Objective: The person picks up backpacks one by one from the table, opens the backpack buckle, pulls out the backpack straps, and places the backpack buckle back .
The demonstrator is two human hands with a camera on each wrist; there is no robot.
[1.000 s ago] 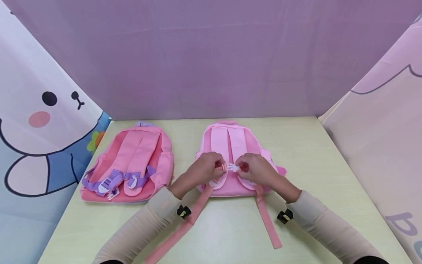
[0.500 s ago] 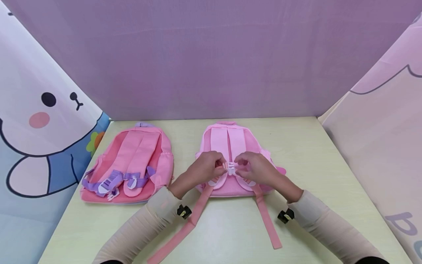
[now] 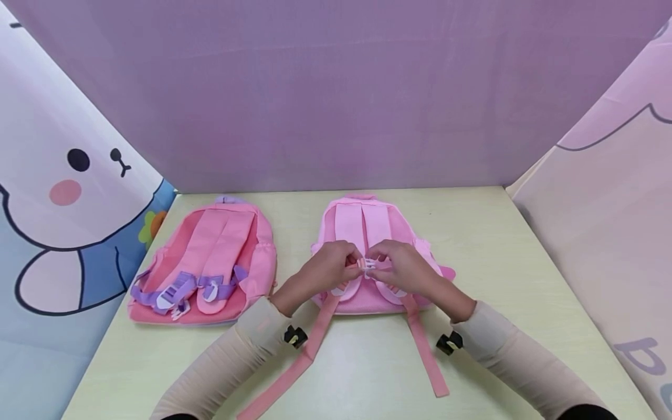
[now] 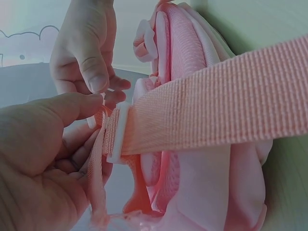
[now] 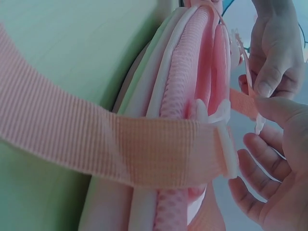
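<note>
A light pink backpack lies with its shoulder straps up at the middle of the table. Over its back, a small white side-release buckle sits between both hands. My left hand pinches the orange chest strap at the buckle's left, thumb on top. My right hand has thumb and index finger at the buckle's right part, pinching it; its other fingers are loosely bent in the right wrist view. The fingers partly cover the buckle, so how its halves sit together is hard to see.
To the left lies a second, darker pink backpack with purple straps and white buckles. Two loose webbing ends trail towards the table's front. A purple cloth wall stands behind; printed cloths flank both sides.
The right fingers came off the buckle, which turned upright half a second ago, and now close on it again further left. The left hand stays nearly in place.
</note>
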